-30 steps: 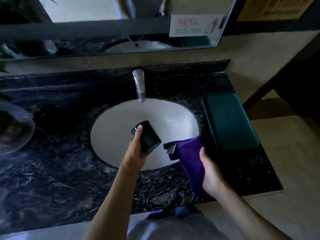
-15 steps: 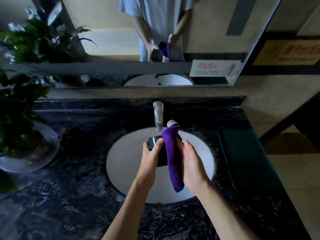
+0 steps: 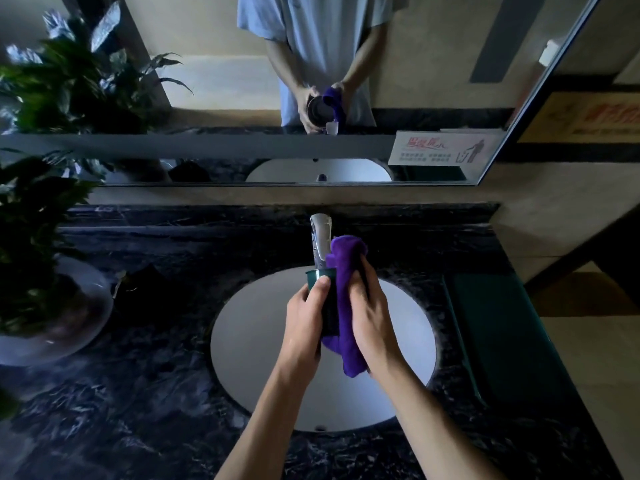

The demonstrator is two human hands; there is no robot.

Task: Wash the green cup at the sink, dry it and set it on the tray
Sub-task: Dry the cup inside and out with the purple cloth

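At frame centre, over the sink (image 3: 249,341), your left hand (image 3: 304,323) gripped the green cup (image 3: 323,289); your right hand (image 3: 372,317), apart a second earlier, now pressed the purple cloth (image 3: 343,282) against it. Drying had begun.

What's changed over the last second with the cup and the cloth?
The right hand brought the purple cloth over from the right and now presses it against the side of the green cup; a second ago the two were apart. The cup went from tilted to nearly upright, held over the sink. The left hand kept its grip on the cup. The green tray stayed on the counter.
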